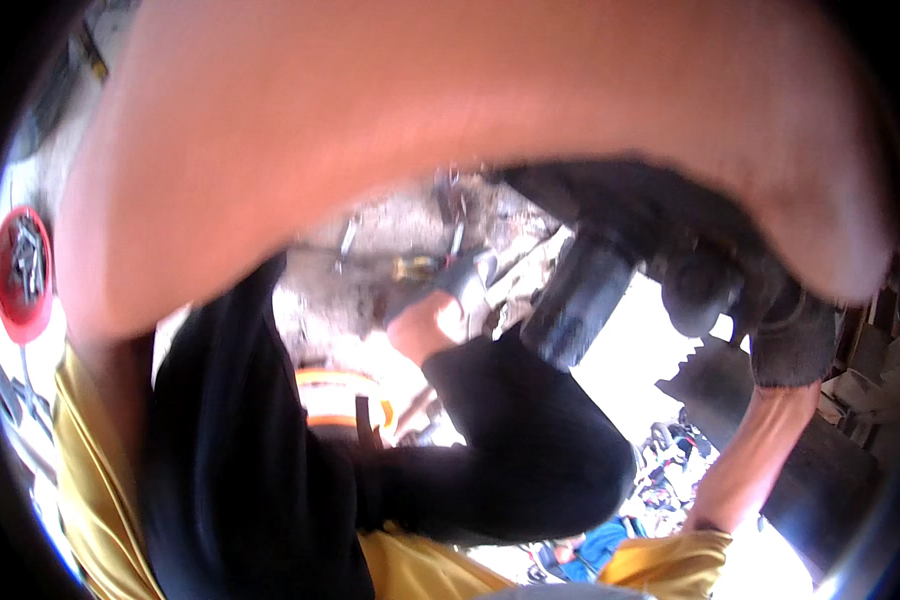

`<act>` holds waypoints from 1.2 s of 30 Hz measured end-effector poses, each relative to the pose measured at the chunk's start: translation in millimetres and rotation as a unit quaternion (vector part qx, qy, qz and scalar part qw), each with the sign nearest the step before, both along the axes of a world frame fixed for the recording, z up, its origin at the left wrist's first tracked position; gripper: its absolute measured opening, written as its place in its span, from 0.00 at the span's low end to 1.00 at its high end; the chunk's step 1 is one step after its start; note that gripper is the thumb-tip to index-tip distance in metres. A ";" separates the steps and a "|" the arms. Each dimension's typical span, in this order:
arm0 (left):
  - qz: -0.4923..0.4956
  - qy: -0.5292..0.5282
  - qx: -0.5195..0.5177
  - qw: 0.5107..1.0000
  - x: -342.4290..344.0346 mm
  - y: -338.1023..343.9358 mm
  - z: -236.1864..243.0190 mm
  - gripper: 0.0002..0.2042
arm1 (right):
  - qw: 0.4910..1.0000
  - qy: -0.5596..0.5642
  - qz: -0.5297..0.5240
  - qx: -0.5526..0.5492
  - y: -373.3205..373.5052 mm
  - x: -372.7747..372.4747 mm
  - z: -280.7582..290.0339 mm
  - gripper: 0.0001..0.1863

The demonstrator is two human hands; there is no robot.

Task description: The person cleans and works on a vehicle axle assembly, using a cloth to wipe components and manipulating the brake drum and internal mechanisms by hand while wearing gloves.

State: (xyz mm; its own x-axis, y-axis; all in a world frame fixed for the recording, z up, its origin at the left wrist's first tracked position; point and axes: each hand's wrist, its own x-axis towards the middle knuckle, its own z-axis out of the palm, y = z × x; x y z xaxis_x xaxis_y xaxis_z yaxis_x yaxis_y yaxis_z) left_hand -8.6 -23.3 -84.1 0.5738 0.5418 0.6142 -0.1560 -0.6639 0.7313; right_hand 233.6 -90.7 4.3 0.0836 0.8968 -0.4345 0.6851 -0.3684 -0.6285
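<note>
The black cylinder [575,300] sits right of centre, slanting just above my bent right knee [570,450], with a dark round part [700,290] beside it; the two seem to belong to one dark, blurred mass. My right hand [795,335], in a dark grey glove, is at the right edge of that mass. Its fingers are lost in the shadow, so I cannot tell whether they grasp the piece or merely touch it. My left forearm [450,90] arches close across the top of the view. I cannot pick out my left hand from the dark under it, nor say how its fingers are set.

Below the right hand comes my bare right forearm [745,465], then a yellow sleeve [670,565]. Near that forearm lies a dark toothed piece [710,385], and lower down a heap of small scraps [675,460]. My foot [470,285] rests on the littered floor [320,310], near a yellow-handled tool [415,267]. An orange-rimmed container [385,400] stands between my legs, and well apart, at the far left, a red bowl [8,310] holds metal pieces [28,260].
</note>
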 end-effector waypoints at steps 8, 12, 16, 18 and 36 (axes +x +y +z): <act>0.018 0.055 -0.002 0.998 -4.6 -8.9 17.5 0.14 | 0.998 0.045 0.019 0.028 -4.1 1.6 -3.1 0.18; 0.018 0.109 -0.037 0.993 2.4 -15.8 30.3 0.14 | 0.995 0.079 0.035 0.050 -8.5 3.0 -8.9 0.18; 0.018 0.190 -0.113 0.975 7.2 -6.7 47.3 0.15 | 0.989 0.121 0.042 0.070 -2.0 0.9 -16.9 0.17; 0.019 0.231 -0.166 0.958 8.8 0.5 53.6 0.15 | 0.987 0.137 0.043 0.079 1.8 -2.4 -17.5 0.17; 0.120 0.310 -0.390 0.859 29.4 38.5 76.0 0.13 | 0.947 0.316 -0.047 0.046 54.4 -9.0 -48.6 0.18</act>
State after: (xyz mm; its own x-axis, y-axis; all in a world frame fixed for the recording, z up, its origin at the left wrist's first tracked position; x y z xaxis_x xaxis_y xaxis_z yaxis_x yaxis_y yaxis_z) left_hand 20.9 15.2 -8.1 0.4747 0.7975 -0.3725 0.4966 0.1067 0.8614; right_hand 224.6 -36.3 -44.3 -0.0852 0.9347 -0.3450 0.1287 -0.3330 -0.9341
